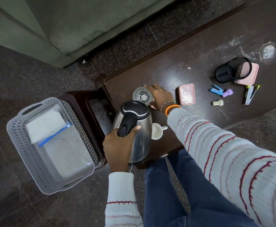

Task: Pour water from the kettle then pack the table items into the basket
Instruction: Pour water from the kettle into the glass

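A steel kettle (140, 133) with a black lid and handle is tilted toward a clear glass (142, 95) on the dark table (199, 51). My left hand (117, 145) grips the kettle's black handle. My right hand (160, 95) holds the glass by its right side. A white cup (157, 131) stands just right of the kettle. The grey perforated basket (19, 136) sits on a dark stool to the left, holding a zip bag with white paper (47, 125).
Further right on the table lie a small pink box (186, 94), a black mesh pen holder (233, 69) on its side against a pink lid (251, 74), a blue stapler (216, 90), a purple item (227, 92), a cream cap (217, 102) and a grey-yellow stapler (250, 94). A green sofa (52, 22) stands behind.
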`<state>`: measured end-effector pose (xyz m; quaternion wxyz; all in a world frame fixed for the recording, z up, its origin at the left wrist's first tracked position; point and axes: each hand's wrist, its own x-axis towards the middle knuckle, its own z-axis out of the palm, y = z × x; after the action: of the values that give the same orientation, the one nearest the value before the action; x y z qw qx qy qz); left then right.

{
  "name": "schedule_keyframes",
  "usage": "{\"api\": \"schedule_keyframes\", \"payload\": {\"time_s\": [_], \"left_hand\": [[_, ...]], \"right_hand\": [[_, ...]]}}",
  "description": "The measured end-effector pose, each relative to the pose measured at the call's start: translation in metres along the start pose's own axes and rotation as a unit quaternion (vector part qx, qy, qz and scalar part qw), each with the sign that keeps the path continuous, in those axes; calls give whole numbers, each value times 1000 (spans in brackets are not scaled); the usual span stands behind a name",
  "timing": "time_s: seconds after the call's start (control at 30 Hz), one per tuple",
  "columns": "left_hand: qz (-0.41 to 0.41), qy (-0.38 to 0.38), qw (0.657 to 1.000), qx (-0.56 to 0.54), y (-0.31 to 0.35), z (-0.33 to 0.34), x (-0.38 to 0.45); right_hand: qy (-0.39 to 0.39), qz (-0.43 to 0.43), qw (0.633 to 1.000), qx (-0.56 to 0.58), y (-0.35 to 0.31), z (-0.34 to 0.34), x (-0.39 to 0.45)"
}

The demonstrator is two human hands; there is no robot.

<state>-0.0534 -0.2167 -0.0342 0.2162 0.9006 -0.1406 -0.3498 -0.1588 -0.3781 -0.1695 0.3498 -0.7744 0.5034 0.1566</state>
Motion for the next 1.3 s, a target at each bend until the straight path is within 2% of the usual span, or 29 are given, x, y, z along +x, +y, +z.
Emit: {"api": "schedule_keyframes", "payload": {"time_s": [1.3], "left_hand": [[-2,-7,1000,6,6,-4,1]], "right_hand": [[-9,-2,1000,10,2,-4,-1]]}}
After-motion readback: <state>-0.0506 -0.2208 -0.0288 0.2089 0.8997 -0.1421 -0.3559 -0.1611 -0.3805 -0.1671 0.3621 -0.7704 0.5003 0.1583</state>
